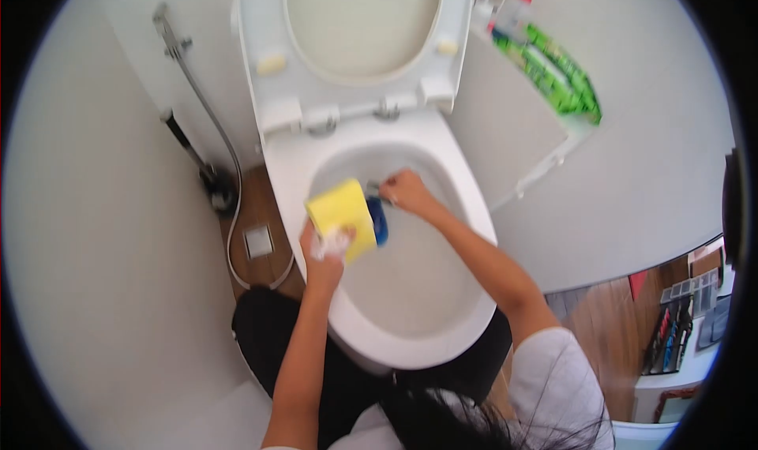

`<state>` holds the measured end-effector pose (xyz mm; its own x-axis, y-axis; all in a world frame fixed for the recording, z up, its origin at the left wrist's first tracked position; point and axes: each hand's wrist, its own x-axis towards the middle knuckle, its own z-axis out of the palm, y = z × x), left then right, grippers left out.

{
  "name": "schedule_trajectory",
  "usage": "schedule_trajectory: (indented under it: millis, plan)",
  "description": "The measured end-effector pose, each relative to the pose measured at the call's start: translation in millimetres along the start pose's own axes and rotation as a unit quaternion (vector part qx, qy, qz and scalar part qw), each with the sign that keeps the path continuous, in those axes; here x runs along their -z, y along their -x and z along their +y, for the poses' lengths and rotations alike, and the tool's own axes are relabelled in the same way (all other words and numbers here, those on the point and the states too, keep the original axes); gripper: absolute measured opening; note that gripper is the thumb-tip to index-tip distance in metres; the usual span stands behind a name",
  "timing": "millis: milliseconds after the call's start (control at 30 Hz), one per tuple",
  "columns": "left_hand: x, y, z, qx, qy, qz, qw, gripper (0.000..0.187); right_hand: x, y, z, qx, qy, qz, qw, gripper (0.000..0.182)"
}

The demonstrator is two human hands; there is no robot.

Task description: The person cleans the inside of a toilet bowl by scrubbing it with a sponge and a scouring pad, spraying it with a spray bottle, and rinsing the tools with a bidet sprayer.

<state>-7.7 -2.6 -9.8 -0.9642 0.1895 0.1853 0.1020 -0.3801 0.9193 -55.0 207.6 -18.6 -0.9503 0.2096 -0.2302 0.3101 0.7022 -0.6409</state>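
Observation:
My left hand [322, 264] is closed on a folded yellow cloth [339, 209], held over the left side of the toilet bowl. Something white, perhaps crumpled tissue or foam, shows at its fingers. My right hand [404, 191] is pinched around the thin hook end of a blue toilet rim block [379, 223], just right of the cloth. The block hangs over the bowl, partly hidden behind the cloth. Below both hands lies the white toilet [466, 213]. Its seat and lid [264, 31] are raised.
A toilet brush [217, 185] and a hand shower [170, 35] with its hose are at the left wall. A floor drain [258, 241] lies beside the toilet. Green packaging [580, 87] and bottles rest on the ledge at the upper right. Shelves with items [671, 331] stand at the far right.

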Motion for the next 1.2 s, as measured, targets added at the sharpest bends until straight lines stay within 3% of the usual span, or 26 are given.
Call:
schedule_trajectory:
  millis: [67, 100, 133, 200, 267, 333, 400, 500, 533, 567, 600, 633, 667, 700, 733, 800, 833, 900, 933, 1000, 1100, 1200]
  plan:
    - [-6.0, -1.9, 9.4, 0.104, 0.074, -0.041, 0.991, 0.044, 24.4, 32.7, -9.6, 0.071, -0.237, 0.016, 0.969, 0.025]
    - [-13.8, -2.3, 17.2, 0.164, 0.143, -0.040, 0.975, 0.046, 35.6, 46.5, -13.0, 0.044, -0.421, -0.018, 0.906, 0.026]
    - [-16.0, -4.6, 19.0, 0.152, 0.146, -0.051, 0.976, 0.046, 53.5, 64.9, -23.5, -0.026, -0.549, -0.083, 0.831, 0.028]
    - [-14.3, -10.7, 19.5, 0.280, 0.276, -0.105, 0.913, 0.051, 67.0, 84.7, -28.0, -0.100, -0.684, -0.132, 0.710, 0.028]
    - [-18.3, -16.6, 23.5, 0.287, 0.313, -0.157, 0.892, 0.050, 61.6, 88.7, -19.6, -0.116, -0.732, -0.149, 0.654, 0.032]
    - [-18.3, -16.8, 15.4, 0.300, 0.347, -0.201, 0.865, 0.049, 57.8, 95.6, -21.1, -0.085, -0.711, -0.136, 0.684, 0.033]
    - [-15.9, -16.7, -3.4, 0.294, 0.313, -0.133, 0.893, 0.048, 59.7, 97.2, -15.9, -0.061, -0.690, -0.123, 0.711, 0.035]
    - [-9.8, -17.5, -5.1, 0.294, 0.336, -0.129, 0.886, 0.046, 86.9, 89.2, -8.1, 0.036, -0.371, -0.114, 0.921, 0.036]
    - [-9.0, -18.2, -4.4, 0.293, 0.336, -0.130, 0.885, 0.046, 109.9, 81.9, -11.9, 0.082, -0.242, -0.084, 0.963, 0.036]
    - [-8.0, -18.5, -3.1, 0.285, 0.353, -0.130, 0.882, 0.044, 133.8, 58.5, -5.8, 0.189, -0.106, 0.114, 0.970, 0.038]
    - [-7.5, -19.4, -1.7, 0.276, 0.370, -0.128, 0.878, 0.042, 182.9, 30.1, -5.8, 0.304, -0.089, 0.267, 0.910, 0.038]
    - [-7.5, -20.5, -0.8, 0.285, 0.376, -0.131, 0.872, 0.041, 240.5, 3.1, -15.7, 0.196, 0.006, 0.408, 0.891, 0.046]
    - [-3.8, -22.6, -5.3, 0.286, 0.377, -0.128, 0.872, 0.041, 295.7, -7.2, -39.8, 0.264, 0.011, 0.542, 0.797, 0.061]
    - [1.9, -26.0, -11.4, 0.286, 0.383, -0.116, 0.871, 0.041, 344.6, -46.6, -33.8, 0.224, 0.076, 0.638, 0.732, 0.075]
    - [4.8, -27.7, -14.7, 0.283, 0.389, -0.104, 0.871, 0.041, 377.8, -68.9, -35.0, 0.127, 0.056, 0.641, 0.755, 0.085]
    - [3.1, -29.2, -14.5, 0.282, 0.381, -0.091, 0.876, 0.041, 418.4, -99.8, -34.4, 0.010, -0.016, 0.516, 0.856, 0.081]
    - [2.6, -30.3, -14.6, 0.282, 0.373, -0.084, 0.880, 0.040, 422.2, -107.0, -33.4, 0.014, -0.015, 0.512, 0.859, 0.081]
    - [3.2, -31.0, -16.0, 0.279, 0.372, -0.081, 0.881, 0.040, 428.3, -119.2, -29.7, -0.011, -0.050, 0.430, 0.901, 0.063]
    - [2.2, -31.9, -15.5, 0.279, 0.370, -0.082, 0.882, 0.039, 428.4, -125.7, -26.7, -0.010, -0.051, 0.428, 0.902, 0.063]
    - [-3.0, -31.4, -5.7, 0.273, 0.370, -0.075, 0.885, 0.040, 426.1, -133.3, -23.1, -0.053, 0.018, 0.508, 0.859, 0.046]
    - [-0.8, -29.5, -10.5, 0.275, 0.367, -0.066, 0.886, 0.040, 426.7, -133.2, -29.7, -0.059, 0.016, 0.515, 0.855, 0.039]
    - [-2.4, -30.2, -6.6, 0.280, 0.359, -0.060, 0.888, 0.041, 449.9, -103.1, -61.0, -0.015, 0.026, 0.553, 0.833, 0.042]
